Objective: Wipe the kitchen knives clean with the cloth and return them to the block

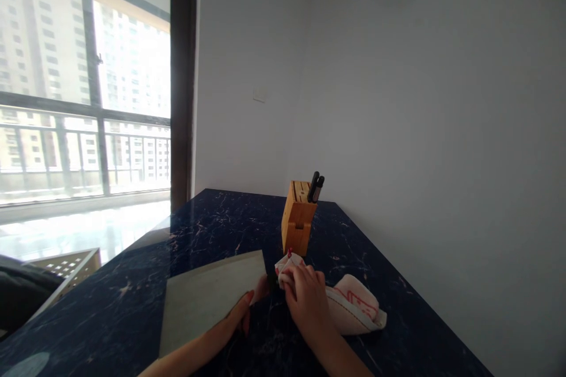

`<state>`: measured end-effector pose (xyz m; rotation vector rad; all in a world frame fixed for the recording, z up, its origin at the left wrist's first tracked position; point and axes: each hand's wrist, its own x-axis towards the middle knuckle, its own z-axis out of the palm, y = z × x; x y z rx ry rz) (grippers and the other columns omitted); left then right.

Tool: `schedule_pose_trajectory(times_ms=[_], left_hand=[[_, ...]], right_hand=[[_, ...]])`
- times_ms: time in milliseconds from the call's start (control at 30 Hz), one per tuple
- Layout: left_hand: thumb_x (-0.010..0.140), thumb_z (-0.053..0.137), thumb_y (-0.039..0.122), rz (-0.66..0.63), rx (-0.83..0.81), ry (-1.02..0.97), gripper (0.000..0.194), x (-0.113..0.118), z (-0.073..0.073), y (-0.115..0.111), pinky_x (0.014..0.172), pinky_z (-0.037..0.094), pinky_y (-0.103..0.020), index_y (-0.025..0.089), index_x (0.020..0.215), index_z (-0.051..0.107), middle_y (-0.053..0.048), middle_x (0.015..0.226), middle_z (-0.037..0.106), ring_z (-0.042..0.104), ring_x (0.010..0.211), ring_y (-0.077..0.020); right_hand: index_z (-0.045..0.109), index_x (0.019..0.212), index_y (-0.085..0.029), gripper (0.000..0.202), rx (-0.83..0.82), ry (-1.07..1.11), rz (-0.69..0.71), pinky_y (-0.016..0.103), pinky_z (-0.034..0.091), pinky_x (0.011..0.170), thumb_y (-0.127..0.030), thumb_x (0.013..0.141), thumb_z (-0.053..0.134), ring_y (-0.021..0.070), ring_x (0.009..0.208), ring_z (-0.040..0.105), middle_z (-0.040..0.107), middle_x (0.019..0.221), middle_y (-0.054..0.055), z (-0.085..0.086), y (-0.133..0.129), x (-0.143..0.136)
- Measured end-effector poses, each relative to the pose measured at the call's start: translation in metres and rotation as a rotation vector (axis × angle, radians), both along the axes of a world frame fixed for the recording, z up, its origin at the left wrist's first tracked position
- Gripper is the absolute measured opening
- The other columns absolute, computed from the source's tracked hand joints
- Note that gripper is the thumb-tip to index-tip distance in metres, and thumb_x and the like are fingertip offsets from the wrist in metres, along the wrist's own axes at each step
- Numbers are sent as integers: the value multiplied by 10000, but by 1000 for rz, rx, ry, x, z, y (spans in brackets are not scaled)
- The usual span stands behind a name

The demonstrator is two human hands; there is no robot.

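A large knife with a broad, pale metal blade [207, 300] lies left of centre over the dark table, its dark handle mostly hidden on the right. My left hand [239, 313] grips the blade's lower right edge, thumb uppermost. My right hand [307, 297] is closed on a white cloth with red markings [354, 306], bunched at the handle end. The rest of the cloth spreads out to the right of my hand. Just beyond stands a wooden knife block [298, 224] holding black-handled tools [316, 187].
The dark blue marbled table [230, 218] runs back to grey walls. A window [128, 70] is at the left, past a dark frame. Below it, beside the table, is a pale perforated piece of furniture [73, 268] with dark fabric [22, 291].
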<state>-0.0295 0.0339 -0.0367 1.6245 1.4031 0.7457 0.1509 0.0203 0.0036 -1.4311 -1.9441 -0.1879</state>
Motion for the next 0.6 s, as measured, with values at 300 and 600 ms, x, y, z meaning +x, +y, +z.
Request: schedule_pose_trajectory(times_ms=[300,600], left_hand=[[677,248,731,9,23,-102,666,-5,8,-4,631,389,-252,213,315,460,27,365,385,433,451,-116],[680,231,734,18,18,-83,677,-4,1,0,609,388,-261,224,291,446,21,331,383,429,431,-125]], right_hand=[[531,861,-230,150,-41,30,11,340,315,786,-118,793,458,213,952,480,602,933,12,-7,5,14],[544,902,-244,165,-27,55,64,330,298,827,-144,820,440,192,943,482,603,952,1,-7,8,13]])
